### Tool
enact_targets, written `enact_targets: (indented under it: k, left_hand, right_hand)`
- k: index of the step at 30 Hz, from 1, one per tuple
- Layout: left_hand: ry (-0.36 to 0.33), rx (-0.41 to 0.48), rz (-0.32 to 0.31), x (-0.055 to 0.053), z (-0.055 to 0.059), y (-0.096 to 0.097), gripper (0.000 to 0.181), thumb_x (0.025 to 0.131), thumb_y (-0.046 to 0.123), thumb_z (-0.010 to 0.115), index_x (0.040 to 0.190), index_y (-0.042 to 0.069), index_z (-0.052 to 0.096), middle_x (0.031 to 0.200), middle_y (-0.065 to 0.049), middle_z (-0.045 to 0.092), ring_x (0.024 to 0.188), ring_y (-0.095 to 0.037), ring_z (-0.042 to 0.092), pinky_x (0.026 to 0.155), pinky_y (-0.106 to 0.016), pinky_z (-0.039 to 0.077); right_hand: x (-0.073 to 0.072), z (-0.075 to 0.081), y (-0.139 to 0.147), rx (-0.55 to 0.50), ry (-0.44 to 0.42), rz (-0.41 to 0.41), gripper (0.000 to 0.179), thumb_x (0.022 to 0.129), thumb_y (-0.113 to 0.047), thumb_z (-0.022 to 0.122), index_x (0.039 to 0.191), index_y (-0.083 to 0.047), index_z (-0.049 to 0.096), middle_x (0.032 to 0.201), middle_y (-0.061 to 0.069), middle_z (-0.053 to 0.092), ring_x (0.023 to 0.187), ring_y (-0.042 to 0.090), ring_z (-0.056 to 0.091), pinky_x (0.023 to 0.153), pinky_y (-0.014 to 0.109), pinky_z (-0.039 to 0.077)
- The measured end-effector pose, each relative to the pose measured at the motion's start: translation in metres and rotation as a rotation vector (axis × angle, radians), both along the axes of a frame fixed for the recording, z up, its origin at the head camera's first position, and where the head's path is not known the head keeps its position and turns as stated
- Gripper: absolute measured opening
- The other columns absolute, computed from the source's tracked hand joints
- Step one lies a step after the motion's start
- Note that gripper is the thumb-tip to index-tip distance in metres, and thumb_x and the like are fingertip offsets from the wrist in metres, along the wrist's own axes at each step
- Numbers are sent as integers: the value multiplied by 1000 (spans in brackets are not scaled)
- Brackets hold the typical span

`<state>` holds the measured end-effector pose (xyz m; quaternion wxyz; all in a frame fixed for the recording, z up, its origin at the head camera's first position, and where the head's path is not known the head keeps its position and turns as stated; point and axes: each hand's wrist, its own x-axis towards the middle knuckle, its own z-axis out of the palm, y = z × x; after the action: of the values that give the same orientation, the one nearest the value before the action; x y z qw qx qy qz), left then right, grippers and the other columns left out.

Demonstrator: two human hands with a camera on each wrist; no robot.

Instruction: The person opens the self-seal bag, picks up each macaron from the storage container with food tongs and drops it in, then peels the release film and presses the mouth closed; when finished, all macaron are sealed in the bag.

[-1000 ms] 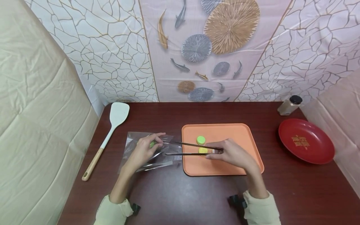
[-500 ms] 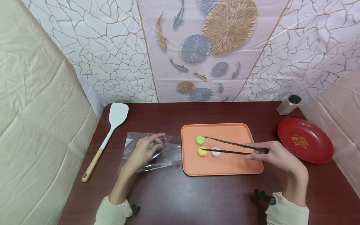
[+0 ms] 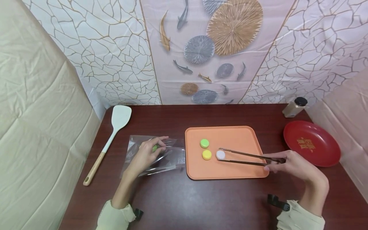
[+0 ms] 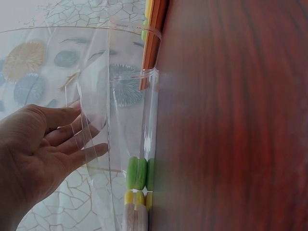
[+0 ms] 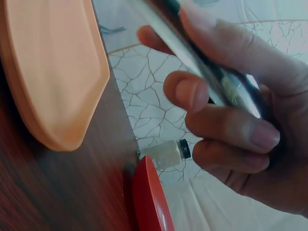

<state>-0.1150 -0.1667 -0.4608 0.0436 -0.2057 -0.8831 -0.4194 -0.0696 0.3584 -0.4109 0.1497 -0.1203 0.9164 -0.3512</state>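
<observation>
My right hand (image 3: 299,164) grips metal tongs (image 3: 244,162) near their closed end, over the right part of the orange tray (image 3: 235,135). The tong tips stand on either side of a pale whitish macaron (image 3: 220,155). Left of it lie a yellow macaron (image 3: 206,155) and a green macaron (image 3: 204,143). My left hand (image 3: 147,152) pinches the upper film of a clear plastic bag (image 3: 176,158), lifting it off the table. Inside the bag, the left wrist view shows green macarons (image 4: 136,173) beside yellow and pale ones (image 4: 134,216).
A white spatula (image 3: 120,116) with a wooden handle lies at the left. To the right are a red plate (image 3: 325,147) and a jar (image 3: 294,108) with a black lid. A patterned cloth (image 3: 201,80) hangs behind the dark table (image 3: 184,201).
My right hand has drawn back to the right with the tongs, whose tips left the bag's mouth and came around the pale macaron. My left hand stays on the bag.
</observation>
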Motion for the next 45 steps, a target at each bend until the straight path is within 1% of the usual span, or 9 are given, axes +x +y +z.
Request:
enact_targets:
  k: [5, 10, 15, 20, 25, 34, 36, 40, 45]
  left_hand:
    - [-1, -10, -3, 0, 0, -1, 7, 99, -2, 77, 97, 5, 75, 141, -12, 75, 132, -36, 71, 97, -55, 57]
    - [1, -15, -3, 0, 0, -1, 7, 99, -2, 77, 98, 5, 75, 142, -12, 75, 131, -35, 72, 95, -54, 56]
    - [0, -12, -8, 0, 0, -1, 5, 98, -1, 78, 100, 2, 75, 141, -14, 75, 130, -37, 72, 94, -55, 56]
    - [3, -22, -7, 0, 0, -1, 5, 98, -1, 78, 100, 2, 75, 140, -15, 75, 131, -37, 72, 102, -58, 56]
    - [-10, -26, -8, 1, 0, 0, 5, 97, -2, 78, 100, 2, 76, 141, -14, 75, 132, -37, 71, 104, -58, 53]
    - [-16, -37, -6, 1, 0, 1, 5, 98, -2, 78, 99, 3, 76, 143, -13, 74, 96, -32, 75, 93, -51, 52]
    - [-17, -41, -5, 1, 0, 1, 5, 98, -2, 77, 98, 3, 76, 142, -13, 75, 100, -31, 76, 92, -51, 53]
    - [-22, -42, -3, 1, 1, 2, 5, 99, -2, 77, 98, 3, 77, 142, -13, 75, 90, -29, 73, 89, -50, 52]
    - [-20, -45, -3, 1, 1, 1, 6, 100, -2, 76, 98, 4, 77, 142, -12, 75, 76, -18, 61, 87, -46, 50]
  right_hand:
    - [-1, -1, 2, 36, -100, -10, 34, 99, -18, 81, 129, -3, 80, 88, -4, 82, 79, 7, 71, 75, 24, 58]
    - [-2, -3, 3, 35, -147, -9, 42, 98, -21, 82, 135, -1, 76, 91, -3, 83, 79, 10, 72, 75, 26, 59]
    - [-2, -9, 10, -29, -65, 38, 37, 100, -13, 79, 132, 6, 75, 83, -3, 81, 73, 11, 69, 66, 27, 56]
    - [-1, -14, 16, -59, -10, 61, 34, 100, -9, 78, 130, 8, 75, 78, -5, 77, 66, 11, 65, 56, 28, 49]
    - [-3, -12, 13, -92, 9, 79, 32, 100, -7, 78, 130, 6, 76, 80, -4, 79, 69, 12, 67, 60, 28, 53]
    - [-2, -3, -1, -95, 39, 64, 26, 100, -13, 80, 124, -5, 81, 75, -2, 75, 69, 16, 68, 62, 28, 55]
    - [-4, -2, -5, -97, 54, 74, 23, 99, -12, 81, 121, -6, 82, 79, -4, 77, 72, 13, 69, 66, 25, 55]
    - [-11, -1, -22, -126, 93, 112, 23, 97, -10, 83, 119, -5, 84, 93, -5, 83, 80, 6, 71, 74, 17, 56]
    - [-21, 0, -48, -127, 131, 162, 26, 95, -15, 86, 120, -6, 85, 96, -5, 83, 75, 3, 65, 66, 19, 52]
